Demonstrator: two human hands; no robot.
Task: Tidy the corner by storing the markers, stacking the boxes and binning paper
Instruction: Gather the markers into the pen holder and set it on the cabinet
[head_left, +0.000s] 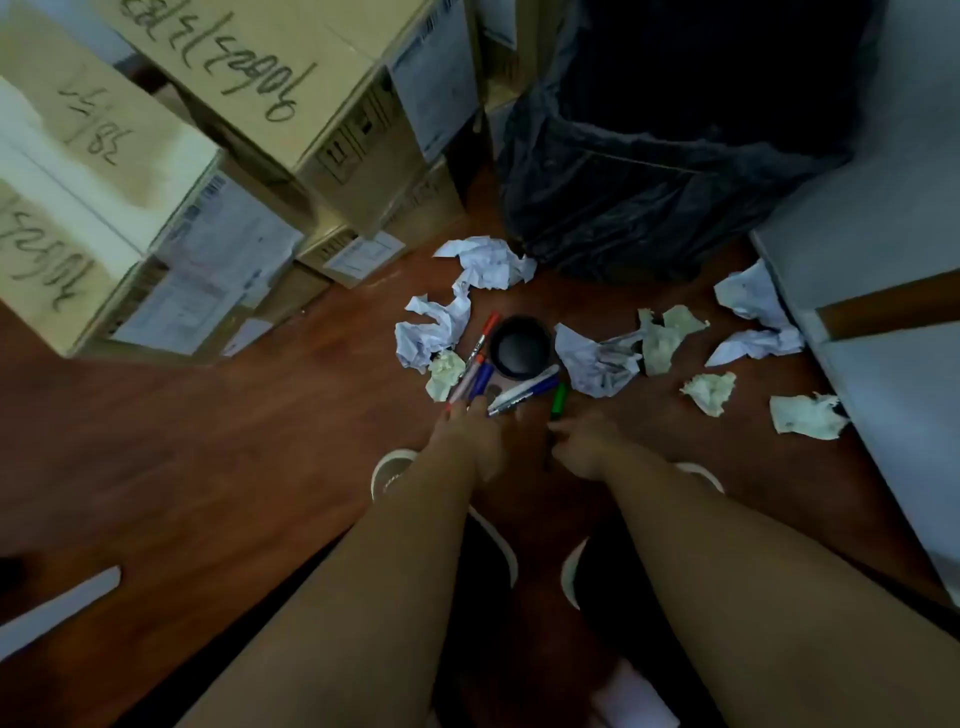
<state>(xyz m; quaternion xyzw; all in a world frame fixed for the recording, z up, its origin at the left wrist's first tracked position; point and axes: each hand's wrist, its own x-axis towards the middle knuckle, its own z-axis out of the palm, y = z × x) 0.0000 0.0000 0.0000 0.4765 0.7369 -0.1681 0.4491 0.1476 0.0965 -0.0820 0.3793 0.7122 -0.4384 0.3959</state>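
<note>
Head view, looking down at a wooden floor (208, 441) in a dim, motion-blurred corner. The upper part of the bin (675, 130), lined with a black bag, is lost in shadow, so its contents cannot be made out. The black cup (519, 345) stands upright on the floor between the paper scraps; its dark interior shows no marker inside. The cardboard boxes (249, 104) at upper left are cut off by the frame edges; they sit in uneven stacks, with handwriting on their tops and printed labels on their sides. A grey cabinet (883, 260) is cropped at right.

The left hand (470, 434) reaches the near ends of the red marker (480, 345) and the blue marker (480, 379); its fingers are curled around them, though blur leaves the exact grip uncertain. The right hand (584, 447) lies just below the green marker (558, 400), fingers bent; whether it grasps anything cannot be told. Two further markers (527, 392), one white and one blue, lie side by side just beside the cup. All markers rest on the floor near the cup's front rim.

Crumpled white paper (483, 262) lies against the bin's base, with more crumpled pieces (711, 392) scattered to the right. Shoe tips (387, 470) show beneath the forearms.
</note>
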